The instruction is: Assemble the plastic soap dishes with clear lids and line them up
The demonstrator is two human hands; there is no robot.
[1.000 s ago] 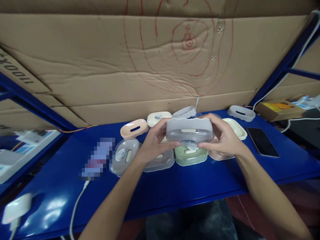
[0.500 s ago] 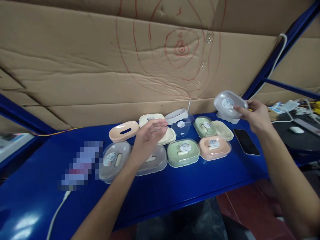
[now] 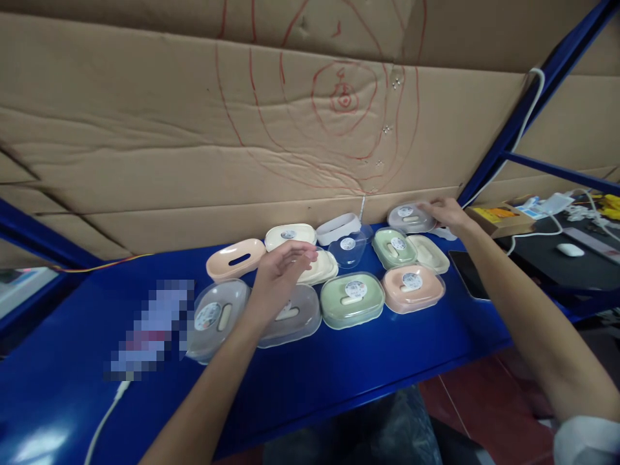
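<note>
A blue desk [image 3: 339, 381] runs under a wall of flattened cardboard [image 3: 194, 129] scrawled with red rings. At the left lies a blurred-out patch, with a white cable [image 3: 104, 420] trailing off the near edge. Next come soap boxes in rows: a peach tray [image 3: 236, 259], a clear-lidded grey box [image 3: 216, 318], then the left hand [image 3: 281, 274], grip loose and empty, fingers half curled, hovering above a cream box [image 3: 322, 268] and another grey box [image 3: 295, 316]. Further right sit a green box [image 3: 352, 299] and a peach box [image 3: 413, 287]. At the back right, the right hand [image 3: 445, 213] rests its fingertips on a grey lidded box [image 3: 409, 218] that sits on the desk by the cardboard; how tightly it holds I cannot tell. A dark phone [image 3: 465, 274] lies just beside.
</note>
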